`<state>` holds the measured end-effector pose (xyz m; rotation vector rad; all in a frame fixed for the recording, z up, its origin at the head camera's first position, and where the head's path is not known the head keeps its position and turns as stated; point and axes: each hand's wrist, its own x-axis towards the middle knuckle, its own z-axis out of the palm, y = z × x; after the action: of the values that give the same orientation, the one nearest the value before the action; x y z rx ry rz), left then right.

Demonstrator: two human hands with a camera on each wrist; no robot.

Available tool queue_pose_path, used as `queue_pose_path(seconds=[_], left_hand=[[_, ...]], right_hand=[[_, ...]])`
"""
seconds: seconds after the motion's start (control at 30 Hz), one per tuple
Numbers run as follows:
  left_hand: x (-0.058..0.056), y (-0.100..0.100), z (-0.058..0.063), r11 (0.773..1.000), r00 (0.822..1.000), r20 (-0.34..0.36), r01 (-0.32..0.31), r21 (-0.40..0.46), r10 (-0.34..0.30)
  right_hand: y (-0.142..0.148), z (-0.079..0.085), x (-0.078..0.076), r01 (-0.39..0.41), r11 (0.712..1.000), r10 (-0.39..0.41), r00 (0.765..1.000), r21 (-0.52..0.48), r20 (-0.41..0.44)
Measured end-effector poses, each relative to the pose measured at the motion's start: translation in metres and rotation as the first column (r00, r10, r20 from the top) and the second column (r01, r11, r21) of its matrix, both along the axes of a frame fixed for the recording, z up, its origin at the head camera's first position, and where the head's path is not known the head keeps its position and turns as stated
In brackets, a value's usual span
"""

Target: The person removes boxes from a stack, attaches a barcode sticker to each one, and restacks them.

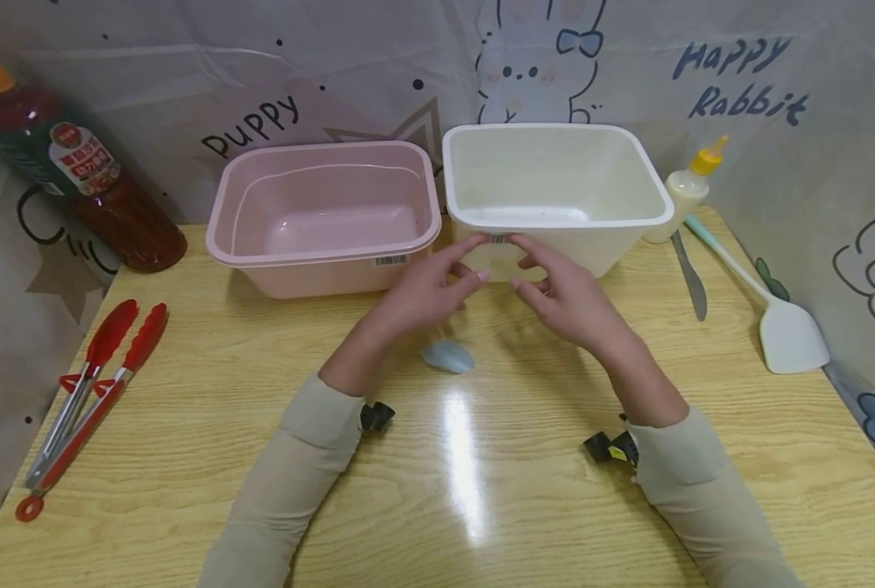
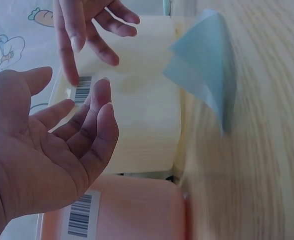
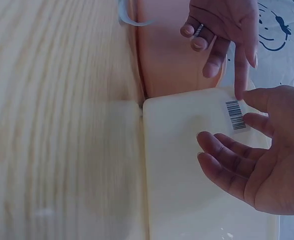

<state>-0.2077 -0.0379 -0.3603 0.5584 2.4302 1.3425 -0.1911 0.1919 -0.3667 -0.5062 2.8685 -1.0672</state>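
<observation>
My left hand (image 1: 433,286) reaches to the front wall of the white bin (image 1: 632,220), its index fingertip right at the barcode sticker (image 2: 83,90). From the other side my right hand (image 1: 566,298) brings its index fingertip to the same sticker. Both hands have loosely bent fingers and nothing between them; the thumbs stand apart from the index fingers. Below and between the hands is a thin pale blue piece (image 1: 448,357) with a creased, angular edge in the left wrist view. The pink bin (image 1: 323,273) stands just left of the white one, with its own barcode sticker (image 1: 391,260).
Red-tipped tongs (image 1: 88,400) lie at the left, below a large red sauce bottle (image 1: 77,163). At the right are a small yellow-capped squeeze bottle (image 1: 687,192), a grey knife (image 1: 690,278) and a white spatula (image 1: 790,335). A printed cloth (image 1: 364,65) hangs behind the bins.
</observation>
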Motion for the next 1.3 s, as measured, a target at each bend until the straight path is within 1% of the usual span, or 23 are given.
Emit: queue_pose_path(seconds=[0.13, 0.27, 0.4, 0.5, 0.63, 0.77, 0.9, 1.07, 1.2, 1.3], left_hand=[[0.0, -0.005, 0.002, 1.0, 1.0, -0.012, -0.009, -0.004, 0.009], [0.0, -0.009, 0.001, 1.0, 1.0, -0.008, -0.009, -0.005, 0.009], [-0.001, -0.009, -0.003, 1.0, 1.0, 0.02, -0.01, -0.01, 0.01], [0.001, -0.009, -0.003, 0.999, 1.0, 0.016, -0.018, -0.03, 0.019], [0.007, -0.014, 0.0, 0.996, 0.998, -0.042, -0.043, -0.081, 0.04], [0.016, -0.024, 0.003, 0.995, 0.995, -0.095, -0.038, -0.092, 0.029], [0.027, -0.042, 0.011, 0.994, 0.992, -0.123, -0.048, -0.103, 0.035], [0.039, -0.076, 0.029, 0.983, 0.982, -0.15, -0.131, -0.129, 0.111], [0.044, -0.112, 0.041, 0.968, 0.959, -0.198, -0.227, -0.108, 0.203], [0.044, -0.141, 0.047, 0.947, 0.934, -0.234, -0.302, -0.113, 0.27]], right_hand=[[0.0, 0.002, 0.0, 0.018, 1.0, -0.018, 1.0, -0.006, 0.004], [-0.003, 0.001, -0.001, 0.034, 0.999, -0.034, 0.999, -0.003, -0.025], [-0.008, -0.001, 0.0, 0.016, 1.0, -0.015, 0.999, 0.01, -0.041], [-0.009, -0.001, 0.0, -0.015, 1.0, 0.015, 1.0, 0.0, -0.025], [-0.003, 0.002, 0.003, -0.02, 1.0, 0.02, 1.0, -0.013, -0.002], [0.008, 0.011, 0.007, 0.007, 0.999, -0.006, 1.0, -0.031, 0.011], [0.022, 0.029, 0.012, 0.039, 0.998, -0.04, 0.999, -0.044, -0.015], [0.046, 0.049, 0.012, 0.099, 0.995, -0.1, 0.991, -0.019, -0.088], [0.068, 0.06, 0.007, 0.19, 0.982, -0.19, 0.973, -0.015, -0.128], [0.085, 0.065, 0.001, 0.246, 0.969, -0.247, 0.961, -0.022, -0.128]])
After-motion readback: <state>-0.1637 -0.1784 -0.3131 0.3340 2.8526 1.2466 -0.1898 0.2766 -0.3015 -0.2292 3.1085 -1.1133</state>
